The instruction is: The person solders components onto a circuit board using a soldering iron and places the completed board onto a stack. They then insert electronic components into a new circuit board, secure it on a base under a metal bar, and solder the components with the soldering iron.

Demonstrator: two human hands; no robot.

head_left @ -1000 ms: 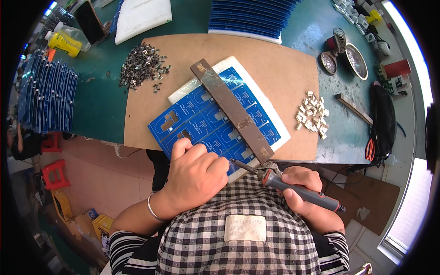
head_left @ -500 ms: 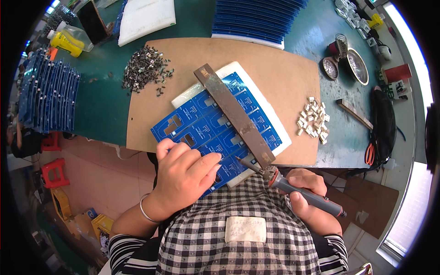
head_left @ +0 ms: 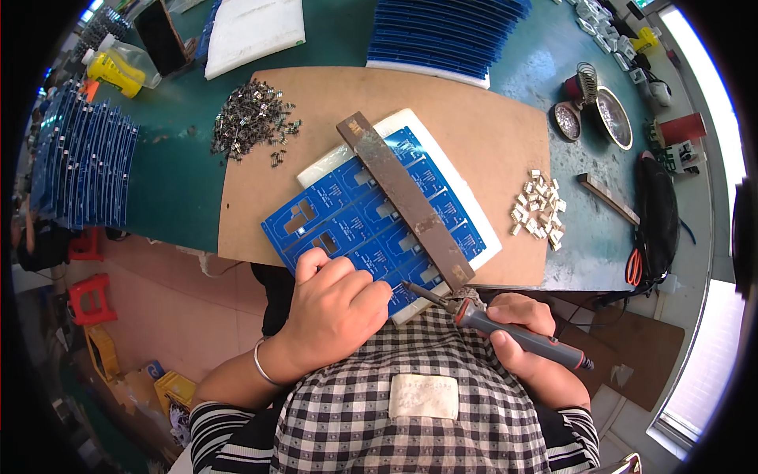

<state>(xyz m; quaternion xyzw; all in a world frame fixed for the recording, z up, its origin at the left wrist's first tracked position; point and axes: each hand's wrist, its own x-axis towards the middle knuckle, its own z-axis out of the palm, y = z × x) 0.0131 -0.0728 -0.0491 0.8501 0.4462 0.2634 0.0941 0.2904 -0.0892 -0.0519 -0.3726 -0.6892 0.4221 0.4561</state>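
A blue circuit board panel with rectangular cutouts lies slanted on a white foam pad. A dark brown bar rests across it diagonally. My left hand is closed over the panel's near edge, fingers curled; whatever they pinch is hidden or too small to name. My right hand grips a grey soldering iron by its handle. Its tip points left and sits at the board, close to my left fingertips and just left of the bar's near end.
On the brown work board lie a pile of small dark components and white connectors. Blue panels stand stacked behind, with more panels at left. Right are a coiled iron stand, metal dish and orange-handled scissors.
My left hand has shifted slightly right, its fingers curling in more. The iron's tip has moved a little left and down across the board.
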